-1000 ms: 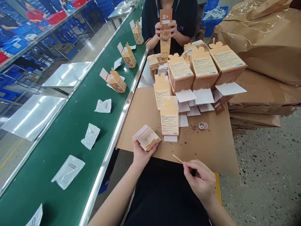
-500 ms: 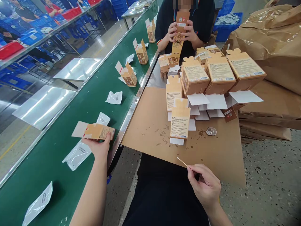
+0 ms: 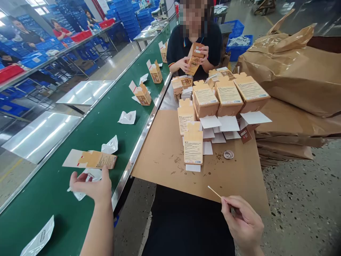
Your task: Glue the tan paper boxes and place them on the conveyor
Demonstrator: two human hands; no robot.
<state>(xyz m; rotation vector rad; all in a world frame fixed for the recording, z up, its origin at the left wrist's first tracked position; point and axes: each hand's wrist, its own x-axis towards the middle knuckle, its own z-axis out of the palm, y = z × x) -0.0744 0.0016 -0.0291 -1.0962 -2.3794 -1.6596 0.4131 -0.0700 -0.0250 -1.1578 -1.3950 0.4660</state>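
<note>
Since half a second ago, your left hand (image 3: pixel 92 185) has been coming off the open carton (image 3: pixel 99 160) it was gripping, and that carton is now lying on its side on the green belt (image 3: pixel 61 195), just past your left fingertips, white flap pointing leftward. Your left hand is spreading wide, thumb and fingers apart, holding nothing; can't tell whether a finger is still brushing the carton. One silver pouch (image 3: pixel 96 173) is lying partly hidden beneath that hand, another pouch (image 3: pixel 110 145) is sitting beyond the carton, and a nearer pouch (image 3: pixel 39 238) is resting to the hand's lower left. Your right hand (image 3: pixel 243 220) is pinching a cotton swab (image 3: pixel 214 191) between thumb and fingertips, tip pointing up-left, at the near edge of the brown sheet (image 3: pixel 160 153). Ahead of your right hand, a small clear dish (image 3: pixel 228 154) is sitting beside brown specks (image 3: pixel 218 155); between and beyond your hands, a printed box (image 3: pixel 193 145) is standing before stacked boxes (image 3: pixel 205 97). Farther off, a co-worker (image 3: pixel 214 39) is holding another carton (image 3: pixel 193 65) in both hands, lower than before.
</note>
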